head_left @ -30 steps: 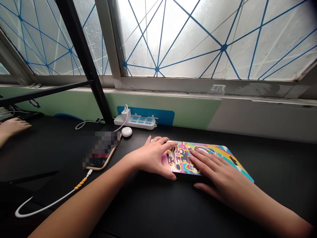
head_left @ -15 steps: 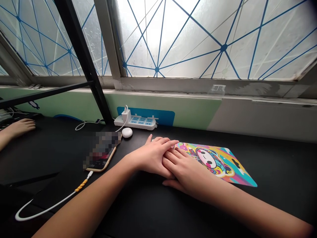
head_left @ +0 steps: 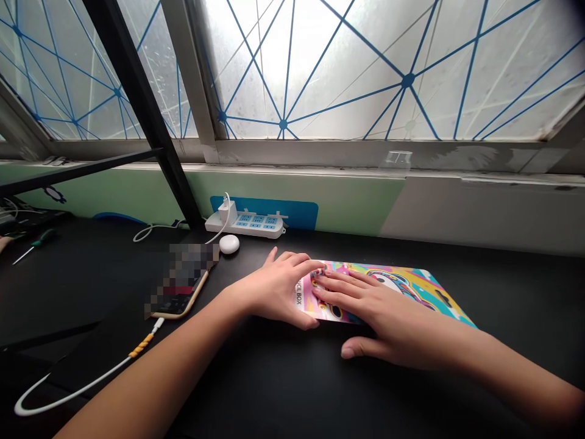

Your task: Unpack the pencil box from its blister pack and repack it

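A flat, brightly coloured cartoon card [head_left: 425,286] with the printed letters "CIL BOX" at its left end lies on the black tabletop. My left hand [head_left: 281,289] is at that left end, thumb at the near edge and fingers toward the far edge, spread apart. Flat on the card's middle rests my right hand [head_left: 379,311], its fingers stretched to the left and its thumb out over the table. Part of the cartoon face is hidden under the right hand.
A phone [head_left: 183,292] with a white charging cable [head_left: 91,390] lies to the left. Behind it are a round white case [head_left: 229,244] and a power strip [head_left: 247,224]. A green-handled screwdriver [head_left: 39,244] lies far left, near a black metal frame [head_left: 150,122].
My hands were overlapping; the right one has slid right and now lies flat on the card, uncovering its lettered left end. Another person's hand at far left has mostly left view, and a screwdriver shows there.
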A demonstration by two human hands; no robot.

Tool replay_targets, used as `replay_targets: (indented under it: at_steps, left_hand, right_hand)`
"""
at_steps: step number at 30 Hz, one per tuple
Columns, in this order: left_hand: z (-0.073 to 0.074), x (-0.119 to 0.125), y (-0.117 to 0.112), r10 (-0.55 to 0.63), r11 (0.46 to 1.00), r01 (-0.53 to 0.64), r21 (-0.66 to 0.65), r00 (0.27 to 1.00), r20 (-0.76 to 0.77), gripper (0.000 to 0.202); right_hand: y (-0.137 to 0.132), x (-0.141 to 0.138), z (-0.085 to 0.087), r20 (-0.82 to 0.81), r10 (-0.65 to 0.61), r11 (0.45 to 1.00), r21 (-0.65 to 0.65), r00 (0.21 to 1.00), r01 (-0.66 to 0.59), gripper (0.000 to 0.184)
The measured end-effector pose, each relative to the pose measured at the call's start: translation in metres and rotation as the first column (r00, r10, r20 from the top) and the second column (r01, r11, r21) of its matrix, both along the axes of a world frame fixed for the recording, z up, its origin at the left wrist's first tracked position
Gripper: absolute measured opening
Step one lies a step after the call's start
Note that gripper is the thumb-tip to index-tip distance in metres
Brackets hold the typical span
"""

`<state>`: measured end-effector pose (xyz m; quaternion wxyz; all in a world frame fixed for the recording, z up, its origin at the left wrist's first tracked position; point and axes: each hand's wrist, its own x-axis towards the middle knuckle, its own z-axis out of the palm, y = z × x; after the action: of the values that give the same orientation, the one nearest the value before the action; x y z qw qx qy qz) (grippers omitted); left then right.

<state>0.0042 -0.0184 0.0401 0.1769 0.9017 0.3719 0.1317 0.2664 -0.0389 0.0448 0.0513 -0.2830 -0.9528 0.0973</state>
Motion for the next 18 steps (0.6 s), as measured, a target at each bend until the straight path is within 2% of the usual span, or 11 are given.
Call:
replay_targets:
  at_steps: [6, 11, 16, 18]
  left_hand:
    - [0.004, 0.001, 0.0, 0.001, 1.0, -0.002, -0.026, 0.999, -0.034, 0.095]
    - [0.003, 0.001, 0.0, 0.016, 1.0, -0.015, 0.011, 0.997, -0.07, 0.086]
    - [0.006, 0.002, -0.005, 0.006, 0.995, 0.007, 0.104, 0.992, -0.126, 0.083]
    - [0.006, 0.007, -0.011, -0.007, 0.987, 0.03, 0.156, 0.989, -0.145, 0.077]
  right_hand:
    - [-0.005, 0.053, 0.007, 0.047, -0.092, 0.991, -0.095, 0.995, 0.096, 0.081]
    - [-0.012, 0.089, 0.002, 0.021, -0.189, 0.982, -0.019, 0.982, 0.189, 0.075]
    - [-0.017, 0.082, -0.011, 0.002, -0.215, 0.965, 0.154, 0.977, 0.212, 0.066]
    - [-0.017, 0.073, -0.021, -0.023, -0.226, 0.942, 0.249, 0.974, 0.224, 0.07]
